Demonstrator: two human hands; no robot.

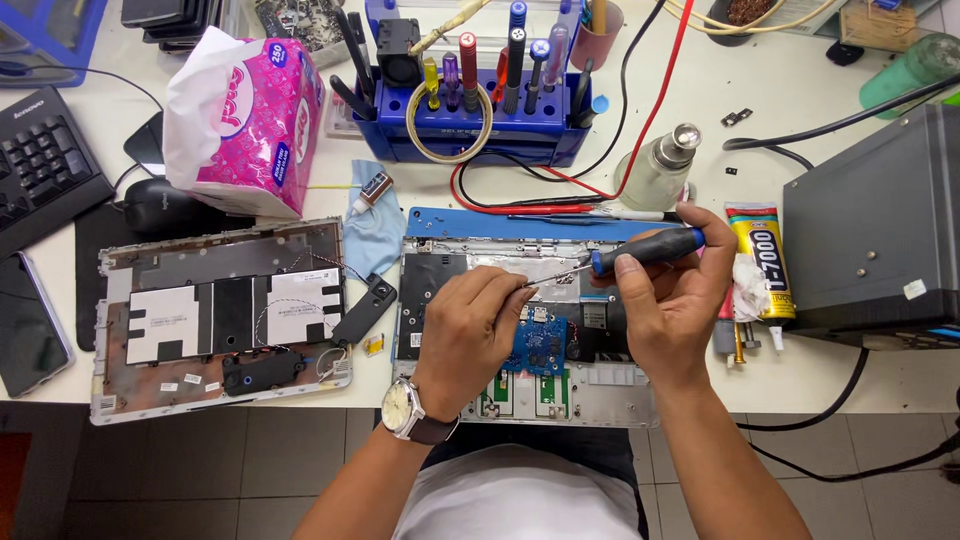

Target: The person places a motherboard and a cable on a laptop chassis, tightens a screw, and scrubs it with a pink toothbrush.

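An opened laptop base [430, 280] lies on the white workbench in front of me, with a blue circuit board [541, 348] showing inside it. My right hand [672, 300] grips a screwdriver [645, 248] with a black and blue handle, its thin shaft pointing left into the chassis. My left hand [468, 330], a wristwatch on its wrist, rests on the chassis with fingertips close to the screwdriver tip, which the fingers partly hide.
A removed laptop cover panel [220, 315] lies at left. A pink tissue pack [250, 120], blue tool rack [470, 100], glass bottle [655, 170], yellow glue tube [762, 262], dark box [870, 230], keyboard [45, 165], mouse [165, 205] and cables surround the work.
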